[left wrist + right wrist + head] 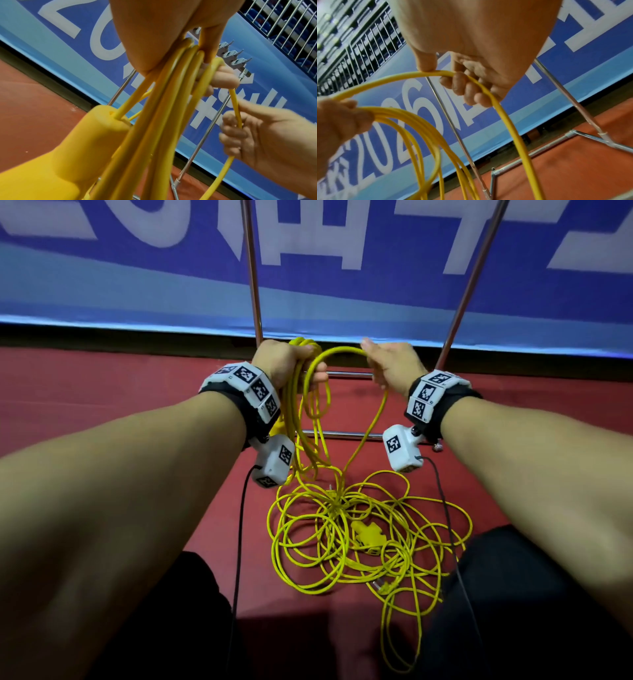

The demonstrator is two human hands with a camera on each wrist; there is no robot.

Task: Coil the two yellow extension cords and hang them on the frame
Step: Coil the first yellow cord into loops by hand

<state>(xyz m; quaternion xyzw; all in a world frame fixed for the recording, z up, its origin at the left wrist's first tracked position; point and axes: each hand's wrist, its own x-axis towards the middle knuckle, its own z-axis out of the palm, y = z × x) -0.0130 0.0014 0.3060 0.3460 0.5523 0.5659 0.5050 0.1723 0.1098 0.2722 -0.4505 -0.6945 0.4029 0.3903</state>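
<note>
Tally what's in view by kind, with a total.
Hands: 2, left hand and right hand
Yellow socket blocks: 2, one hanging, one on the floor
Metal frame: 1
Wrist cameras: 2
Total: 7

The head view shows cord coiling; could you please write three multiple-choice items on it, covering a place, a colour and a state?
1. Where is the loose cord pile?
A. on the red floor
B. on the frame
C. on a table

2. What colour are the cords?
A. orange
B. yellow
C. black

3. What is the right hand doing?
A. resting open
B. gripping the frame
C. holding one strand

Answers: 1 A, the pile lies between the knees; 2 B, every strand is yellow; 3 C, its fingers curl round a strand arching to the left hand, which holds the coil.
</note>
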